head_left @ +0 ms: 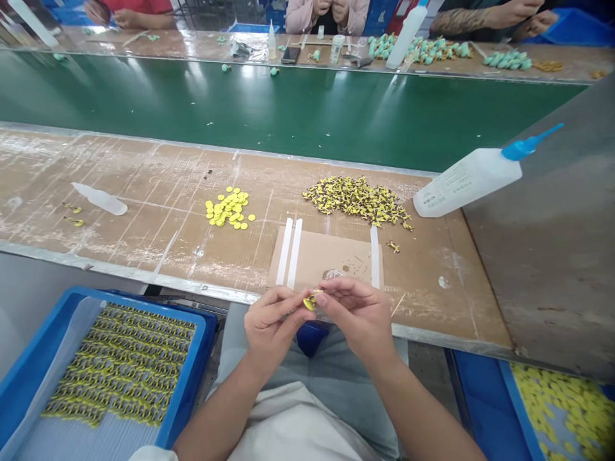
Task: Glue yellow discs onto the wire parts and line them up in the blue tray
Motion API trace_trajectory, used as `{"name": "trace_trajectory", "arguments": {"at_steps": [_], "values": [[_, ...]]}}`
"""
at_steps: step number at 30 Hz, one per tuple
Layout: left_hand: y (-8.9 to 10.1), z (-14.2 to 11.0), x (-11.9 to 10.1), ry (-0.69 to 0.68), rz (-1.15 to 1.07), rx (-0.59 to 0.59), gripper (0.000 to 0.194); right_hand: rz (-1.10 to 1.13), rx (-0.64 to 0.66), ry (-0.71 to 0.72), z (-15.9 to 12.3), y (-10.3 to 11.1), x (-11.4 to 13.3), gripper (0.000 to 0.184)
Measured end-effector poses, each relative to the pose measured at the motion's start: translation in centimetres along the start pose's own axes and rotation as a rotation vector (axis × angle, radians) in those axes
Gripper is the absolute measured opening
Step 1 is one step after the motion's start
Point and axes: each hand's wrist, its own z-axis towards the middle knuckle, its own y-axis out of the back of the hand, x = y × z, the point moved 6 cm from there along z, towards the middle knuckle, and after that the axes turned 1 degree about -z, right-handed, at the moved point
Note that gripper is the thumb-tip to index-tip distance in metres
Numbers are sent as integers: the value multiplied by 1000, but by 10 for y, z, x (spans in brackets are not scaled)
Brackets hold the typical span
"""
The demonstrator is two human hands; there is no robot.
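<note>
My left hand [278, 320] pinches a yellow disc [309, 303] between thumb and forefinger, just above the table's front edge. My right hand [358, 314] meets it there, its fingertips closed on a small yellow-and-dark piece [316, 294] that touches the disc. Most of that piece is hidden by the fingers. Beneath and behind both hands lies a cardboard sheet [331, 250] with white tape strips and a whitish smear. A heap of small yellow-and-dark pieces [355, 198] sits behind the cardboard, and loose yellow discs [228, 208] are spread to its left.
A white bottle with a blue nozzle [468, 182] leans against a metal panel [552, 256] at right. Blue trays [206, 346] with yellow pieces stand low on both sides. A green conveyor belt [288, 109] runs beyond the table; other people's hands [331, 9] are across it.
</note>
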Motion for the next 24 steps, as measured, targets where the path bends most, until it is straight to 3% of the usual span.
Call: {"name": "trace_trajectory", "arguments": {"at_steps": [12,19,24], "values": [[8,6,-11,-59,-57,21,31,11,164,-114,5,-12,1,19],[30,6,-14,-35,-42,-13,27,-5,259,-186,9,-34,-7,26],[48,2,-19,-50,9,-59,30,-48,255,-121,11,-48,-11,25]]}}
